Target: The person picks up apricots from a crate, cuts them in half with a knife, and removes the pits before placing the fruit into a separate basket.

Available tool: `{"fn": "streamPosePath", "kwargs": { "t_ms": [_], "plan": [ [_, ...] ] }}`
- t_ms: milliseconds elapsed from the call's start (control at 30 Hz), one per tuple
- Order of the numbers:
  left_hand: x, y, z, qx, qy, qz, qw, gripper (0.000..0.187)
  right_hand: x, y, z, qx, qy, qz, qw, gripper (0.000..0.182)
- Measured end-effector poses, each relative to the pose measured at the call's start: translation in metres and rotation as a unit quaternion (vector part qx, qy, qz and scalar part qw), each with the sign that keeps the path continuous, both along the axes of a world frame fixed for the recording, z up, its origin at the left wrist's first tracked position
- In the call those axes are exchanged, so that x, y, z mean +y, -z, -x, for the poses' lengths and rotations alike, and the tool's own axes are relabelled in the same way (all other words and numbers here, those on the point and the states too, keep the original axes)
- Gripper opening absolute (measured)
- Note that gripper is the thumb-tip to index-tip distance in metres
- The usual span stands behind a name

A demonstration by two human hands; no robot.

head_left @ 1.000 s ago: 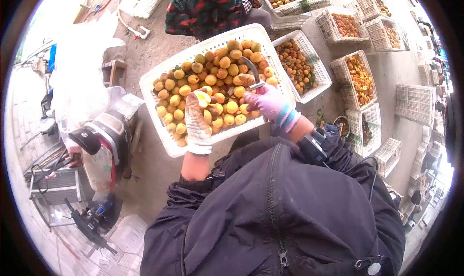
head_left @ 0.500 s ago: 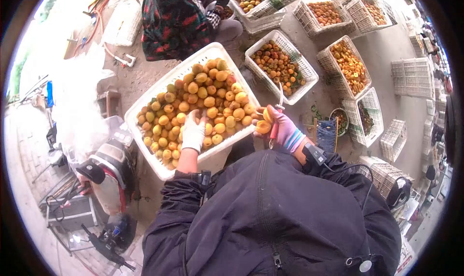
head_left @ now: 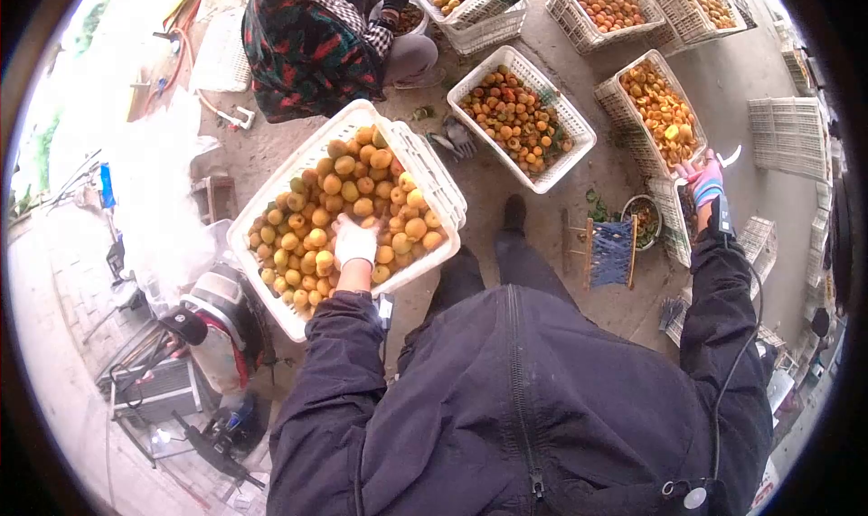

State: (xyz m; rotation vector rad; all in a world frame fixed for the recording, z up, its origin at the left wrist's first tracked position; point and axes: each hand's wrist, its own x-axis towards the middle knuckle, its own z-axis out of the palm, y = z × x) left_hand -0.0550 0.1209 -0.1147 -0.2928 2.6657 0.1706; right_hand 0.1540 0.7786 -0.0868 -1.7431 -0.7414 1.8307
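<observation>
A white crate (head_left: 237,236) full of whole orange-yellow fruit (head_left: 332,184) stands in front of me at the left. My left hand (head_left: 355,242), in a white glove, lies among the fruit; its fingertips are partly hidden there. My right hand (head_left: 702,178), in a pink and blue striped glove, is stretched out to the far right, at the near end of a crate (head_left: 624,123) of halved fruit (head_left: 657,109). Its fingers are wrapped round a tool whose pale curved blade (head_left: 731,157) sticks out to the right.
A co-worker (head_left: 312,51) sits beyond the crate. Another crate (head_left: 542,182) of fruit stands centrally on the floor, with grey gloves (head_left: 459,138) beside it. A woven stool (head_left: 610,252) and a round basin (head_left: 644,211) are nearer my right. A parked scooter (head_left: 221,308) is at the left.
My right hand has swung far right from beside the large crate to the halved-fruit crate. The fruit halves seen at its fingers before no longer show there. My left hand stays among the fruit.
</observation>
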Motion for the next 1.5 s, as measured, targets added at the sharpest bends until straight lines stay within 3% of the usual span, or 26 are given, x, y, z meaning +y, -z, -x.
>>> {"fn": "streamPosePath", "kwargs": {
  "t_ms": [100, 200, 267, 333, 367, 433, 467, 567, 600, 667, 800, 833, 900, 967, 1033, 1100, 1167, 1200, 1300, 1333, 1433, 1500],
  "plan": [
    [-0.004, 0.006, -0.002, 0.012, -0.025, -0.015, 1.000, 0.073, 0.020, 0.007, -0.005, 0.051, -0.116, -0.043, 0.991, 0.058],
    [-0.017, 0.009, -0.006, 0.031, -0.028, -0.057, 0.997, 0.067, -0.023, 0.032, -0.011, 0.075, -0.224, -0.003, 0.972, 0.043],
    [-0.033, 0.020, -0.009, 0.046, -0.028, -0.086, 0.995, 0.063, -0.089, 0.029, -0.003, 0.074, -0.222, 0.046, 0.971, 0.036],
    [-0.063, 0.047, -0.013, 0.069, -0.054, -0.270, 0.959, 0.053, -0.132, 0.050, -0.010, 0.093, -0.249, 0.119, 0.957, 0.038],
    [-0.068, 0.045, -0.015, 0.072, -0.057, -0.268, 0.959, 0.053, -0.154, 0.053, -0.010, 0.082, -0.244, 0.144, 0.956, 0.037],
    [-0.075, 0.040, -0.019, 0.073, -0.168, -0.498, 0.847, 0.041, -0.192, 0.057, -0.011, 0.084, -0.240, 0.167, 0.953, 0.037],
    [-0.076, 0.013, -0.017, -0.054, -0.327, -0.569, 0.753, 0.037, -0.208, 0.058, -0.009, 0.079, -0.252, 0.180, 0.948, 0.037],
    [-0.085, 0.000, -0.017, -0.091, -0.425, -0.726, 0.532, 0.040, -0.251, 0.048, 0.002, 0.068, -0.303, 0.180, 0.933, 0.037],
    [-0.087, -0.004, -0.019, -0.091, -0.427, -0.727, 0.530, 0.040, -0.264, 0.039, 0.008, 0.049, -0.327, 0.174, 0.928, 0.037],
    [-0.079, -0.031, -0.019, -0.143, -0.379, -0.800, 0.443, 0.042, -0.287, 0.019, 0.024, 0.016, -0.385, 0.152, 0.910, 0.039],
    [-0.057, -0.076, -0.018, -0.141, -0.281, -0.862, 0.397, 0.043, -0.339, -0.027, 0.063, 0.001, -0.527, 0.086, 0.846, 0.036],
    [-0.055, -0.080, -0.020, -0.140, -0.279, -0.864, 0.395, 0.043, -0.355, -0.032, 0.072, 0.022, -0.551, 0.066, 0.832, 0.037],
    [-0.054, -0.086, -0.024, -0.033, -0.243, -0.810, 0.533, 0.037, -0.390, -0.057, 0.092, 0.068, -0.585, 0.083, 0.804, 0.034],
    [-0.053, -0.103, -0.025, -0.040, -0.206, -0.815, 0.540, 0.034, -0.428, -0.068, 0.106, 0.116, -0.638, 0.057, 0.759, 0.033],
    [-0.048, -0.115, -0.032, 0.018, -0.099, -0.772, 0.627, 0.036, -0.466, -0.102, 0.122, 0.166, -0.643, 0.083, 0.743, 0.034],
    [-0.050, -0.119, -0.040, -0.016, -0.077, -0.746, 0.662, 0.049, -0.494, -0.104, 0.132, 0.203, -0.671, 0.107, 0.705, 0.037],
    [-0.049, -0.114, -0.052, 0.078, 0.012, -0.658, 0.749, 0.056, -0.522, -0.099, 0.137, 0.234, -0.650, 0.087, 0.718, 0.039],
    [-0.052, -0.117, -0.056, 0.093, 0.017, -0.638, 0.765, 0.061, -0.532, -0.095, 0.139, 0.244, -0.642, 0.072, 0.724, 0.038],
    [-0.064, -0.109, -0.060, 0.069, -0.026, -0.659, 0.748, 0.062, -0.543, -0.106, 0.139, 0.228, -0.646, 0.062, 0.726, 0.035],
    [-0.066, -0.113, -0.063, 0.025, -0.065, -0.717, 0.693, 0.061, -0.546, -0.111, 0.138, 0.201, -0.655, 0.071, 0.725, 0.033],
    [-0.078, -0.123, -0.066, -0.031, -0.095, -0.757, 0.645, 0.060, -0.555, -0.114, 0.131, 0.198, -0.664, 0.044, 0.720, 0.031],
    [-0.088, -0.117, -0.067, -0.046, -0.114, -0.756, 0.642, 0.060, -0.565, -0.072, 0.125, 0.227, -0.656, 0.028, 0.719, 0.032]
  ]
}}
